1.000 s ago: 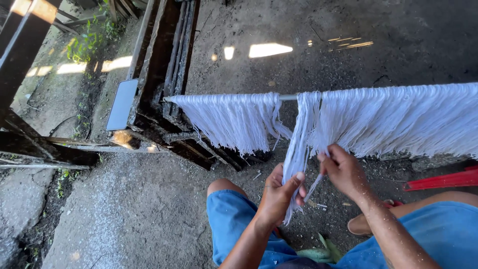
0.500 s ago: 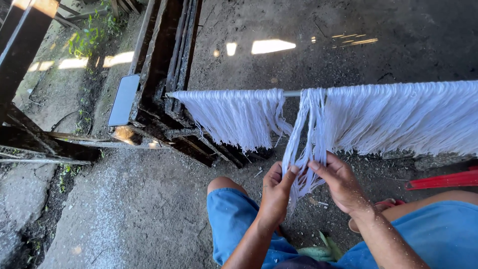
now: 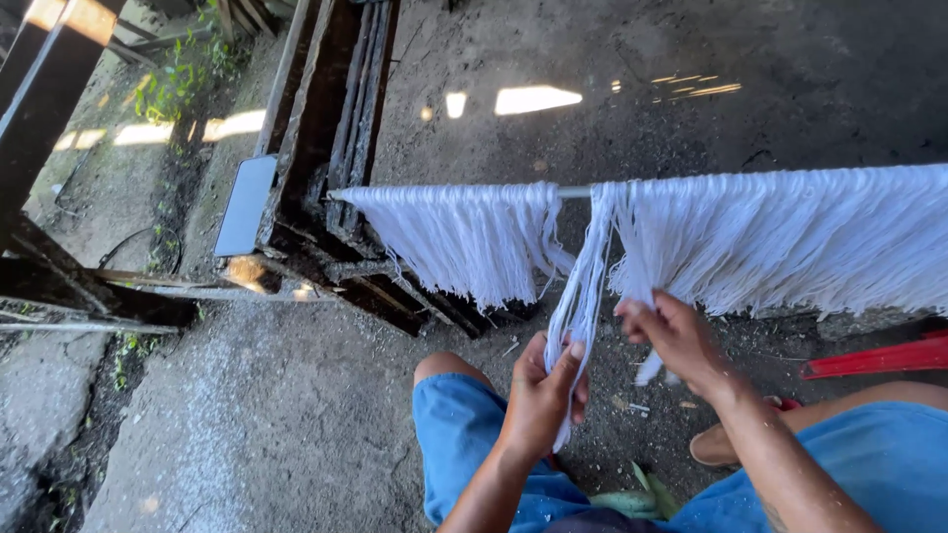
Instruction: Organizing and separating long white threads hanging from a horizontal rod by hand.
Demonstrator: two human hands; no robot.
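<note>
Left hand (image 3: 545, 393) pinches a separated hank of white threads (image 3: 583, 286) (hung from the horizontal rod (image 3: 575, 191)); right hand (image 3: 673, 336) grips neighbouring white fringe (image 3: 790, 237).

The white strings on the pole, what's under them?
Under the white strings lies dark dirt ground, a red strip at the right and dark wooden beams at the left. The ground right behind the hanging strands is covered.
</note>
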